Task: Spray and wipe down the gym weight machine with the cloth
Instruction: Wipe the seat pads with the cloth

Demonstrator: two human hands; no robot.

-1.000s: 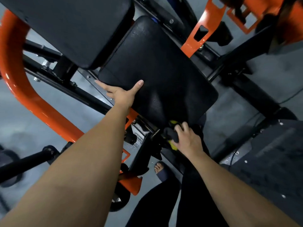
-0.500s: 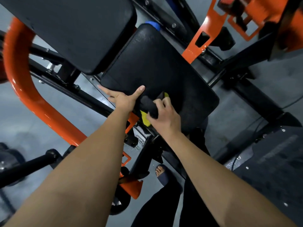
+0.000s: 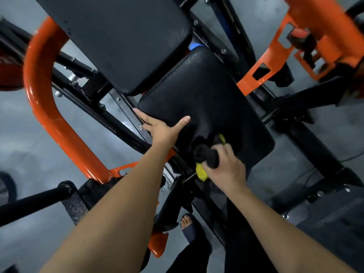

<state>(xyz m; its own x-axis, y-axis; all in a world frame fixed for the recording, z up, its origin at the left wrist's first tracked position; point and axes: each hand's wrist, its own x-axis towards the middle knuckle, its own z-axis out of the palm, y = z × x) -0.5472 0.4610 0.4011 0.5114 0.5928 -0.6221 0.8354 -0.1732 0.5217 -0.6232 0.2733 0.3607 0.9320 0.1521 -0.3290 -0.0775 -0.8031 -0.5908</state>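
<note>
Left hand (image 3: pixel 161 129) lies flat on the near-left edge of the black seat pad (image 3: pixel 212 107), fingers straight and spread, thumb extended across the surface; right hand (image 3: pixel 224 168) is clenched around a bunched black-and-yellow cloth (image 3: pixel 206 156), pressing it against the pad's near edge; black back pad (image 3: pixel 118 40) overhangs the far-left corner; orange frame tube (image 3: pixel 45 99) curves at left.

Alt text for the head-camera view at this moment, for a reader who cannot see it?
The right hand grips a bunched black-and-yellow cloth on the machine's black seat pad; the left hand rests open on the pad's left edge. An orange frame tube curves at left, over grey floor.
</note>
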